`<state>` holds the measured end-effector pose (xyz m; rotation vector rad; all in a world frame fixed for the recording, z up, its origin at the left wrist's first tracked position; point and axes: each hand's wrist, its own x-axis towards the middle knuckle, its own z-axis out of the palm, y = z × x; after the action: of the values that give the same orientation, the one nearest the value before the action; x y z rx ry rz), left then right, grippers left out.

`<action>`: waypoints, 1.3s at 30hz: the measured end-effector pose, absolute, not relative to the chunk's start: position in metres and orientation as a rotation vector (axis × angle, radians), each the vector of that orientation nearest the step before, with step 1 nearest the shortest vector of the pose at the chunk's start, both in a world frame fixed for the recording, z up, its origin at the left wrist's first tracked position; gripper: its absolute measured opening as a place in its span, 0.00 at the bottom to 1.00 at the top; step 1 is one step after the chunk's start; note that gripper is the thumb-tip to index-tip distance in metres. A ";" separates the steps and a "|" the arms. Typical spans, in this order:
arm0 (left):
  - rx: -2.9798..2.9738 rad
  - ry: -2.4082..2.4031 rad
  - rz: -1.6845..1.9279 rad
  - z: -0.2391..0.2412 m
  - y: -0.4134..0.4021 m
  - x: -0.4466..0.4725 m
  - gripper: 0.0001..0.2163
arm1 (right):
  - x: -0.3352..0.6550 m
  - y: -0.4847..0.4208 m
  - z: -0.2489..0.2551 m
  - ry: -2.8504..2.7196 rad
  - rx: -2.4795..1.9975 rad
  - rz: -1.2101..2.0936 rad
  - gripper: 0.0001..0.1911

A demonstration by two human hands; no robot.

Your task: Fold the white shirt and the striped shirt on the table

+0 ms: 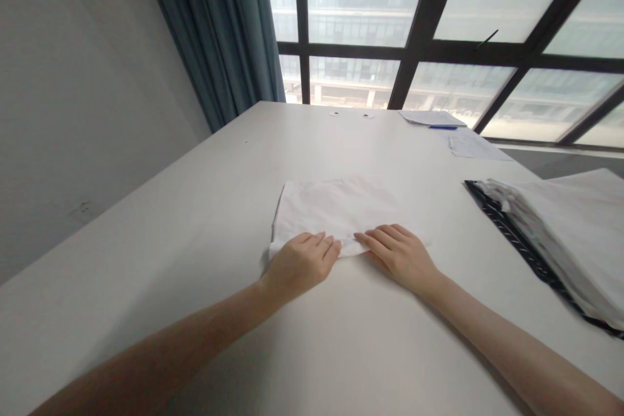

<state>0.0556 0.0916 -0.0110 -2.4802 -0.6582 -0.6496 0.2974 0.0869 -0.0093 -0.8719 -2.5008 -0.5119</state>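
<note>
Head view: your white cloth (336,205) lies flat on the white table (185,221), ahead of your fingers, with most of its surface toward 12 o'clock from them. Its near edge passes beneath your fingertips.

Your left hand (303,263) is at the cloth's 7 o'clock. Its fingers are together and bent over the near edge, touching the fabric; the thumb is hidden, so whether they pinch the cloth cannot be told.

Your right hand (400,255) is at 5 o'clock. Its fingers lie nearly side by side, gently bent, tips on the cloth and pointing toward the left hand; a firm grip cannot be confirmed. A short gap separates the two sets of fingertips.

At 3 o'clock, well apart from the cloth, you have a stack of white fabric (570,214) with black material (519,250) along its left side. Between 1 and 2 o'clock, near the window, lie papers (429,118) and a blue pen (443,127).
</note>
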 end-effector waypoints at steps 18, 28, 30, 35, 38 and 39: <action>-2.641 -0.788 -0.780 -0.012 0.100 0.050 0.14 | 0.297 0.088 -0.007 -2.413 -0.844 -0.399 0.11; -2.556 -0.734 -0.660 -0.009 0.092 0.052 0.11 | 0.292 0.085 -0.007 -2.400 -0.795 -0.415 0.08; -2.527 -0.690 -0.631 -0.008 0.090 0.054 0.10 | 0.290 0.084 -0.007 -2.411 -0.771 -0.424 0.08; -2.506 -0.681 -0.667 -0.007 0.093 0.053 0.08 | 0.290 0.085 -0.006 -2.417 -0.778 -0.432 0.08; -2.536 -0.708 -0.750 -0.007 0.096 0.050 0.09 | 0.292 0.086 -0.006 -2.398 -0.797 -0.450 0.07; -2.553 -0.716 -0.772 -0.008 0.097 0.049 0.08 | 0.292 0.086 -0.006 -2.398 -0.792 -0.453 0.07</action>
<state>0.0493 0.0966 -0.0079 -2.5526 -0.7155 -0.7724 0.2922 0.0863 -0.0056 -0.7920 -2.3980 -0.4526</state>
